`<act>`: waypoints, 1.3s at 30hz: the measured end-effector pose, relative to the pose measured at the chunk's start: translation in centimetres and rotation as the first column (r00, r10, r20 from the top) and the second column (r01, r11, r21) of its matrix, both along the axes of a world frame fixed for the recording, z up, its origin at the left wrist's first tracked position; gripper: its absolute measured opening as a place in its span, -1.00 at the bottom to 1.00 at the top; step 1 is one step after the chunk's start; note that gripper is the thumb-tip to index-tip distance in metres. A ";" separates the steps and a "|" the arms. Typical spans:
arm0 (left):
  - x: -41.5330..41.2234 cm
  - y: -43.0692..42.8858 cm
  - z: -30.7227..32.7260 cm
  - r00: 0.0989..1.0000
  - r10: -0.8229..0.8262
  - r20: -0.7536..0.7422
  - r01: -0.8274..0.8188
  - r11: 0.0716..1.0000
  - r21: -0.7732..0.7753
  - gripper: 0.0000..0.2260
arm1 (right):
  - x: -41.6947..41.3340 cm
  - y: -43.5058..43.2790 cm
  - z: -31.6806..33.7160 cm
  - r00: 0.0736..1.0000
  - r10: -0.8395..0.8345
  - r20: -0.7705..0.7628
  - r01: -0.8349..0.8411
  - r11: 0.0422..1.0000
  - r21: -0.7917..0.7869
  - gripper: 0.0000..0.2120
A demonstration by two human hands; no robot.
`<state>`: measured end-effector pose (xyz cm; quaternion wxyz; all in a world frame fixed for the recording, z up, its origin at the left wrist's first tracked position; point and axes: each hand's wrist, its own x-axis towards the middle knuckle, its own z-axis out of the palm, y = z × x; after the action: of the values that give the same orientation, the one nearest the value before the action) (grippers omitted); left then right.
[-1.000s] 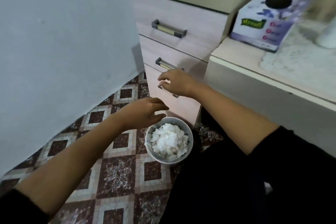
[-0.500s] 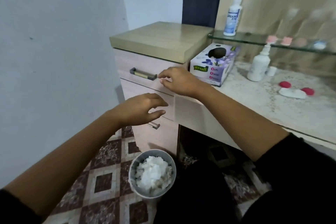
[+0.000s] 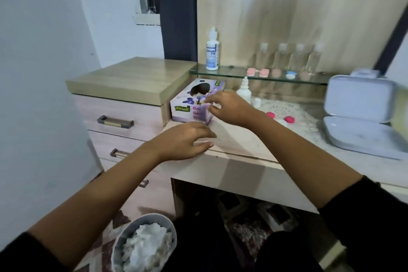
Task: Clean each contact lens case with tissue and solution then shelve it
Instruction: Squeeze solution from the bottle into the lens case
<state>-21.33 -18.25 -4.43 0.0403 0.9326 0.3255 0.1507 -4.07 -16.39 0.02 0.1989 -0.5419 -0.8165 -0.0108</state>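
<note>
Grey round bin (image 3: 152, 217) of crumpled white tissue stands nearest; left hand (image 3: 183, 141), fingers loosely bent, empty, hovers at the pale counter (image 3: 238, 141) edge; right hand (image 3: 229, 108), likewise empty, hovers at the purple cardboard tissue box (image 3: 187, 106) lettered "Mysoft"; white red-capped contact lens case (image 3: 284, 121) lies on the counter beyond; white bottle (image 3: 212, 51) labelled "DREAM EYE" stands on the glass shelf (image 3: 234, 73).

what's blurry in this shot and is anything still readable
Head view: motion blur smears the right side, worst on the open white case and the clear bottles on the glass shelf; the solution bottle label and tissue box print are legible; wide-angle distortion tilts lines near the edges.
</note>
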 end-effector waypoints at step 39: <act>18.6 7.9 -3.8 0.962 0.107 0.250 -0.075 0.988 -0.134 -0.66 | 17.6 -0.9 -8.6 0.830 -0.492 -0.262 0.490 0.868 -0.081 -0.71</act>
<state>-2.71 -10.38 -8.20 0.1326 0.8851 0.3687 0.2510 13.51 -17.33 -8.59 0.2977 -0.7304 -0.6144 0.0179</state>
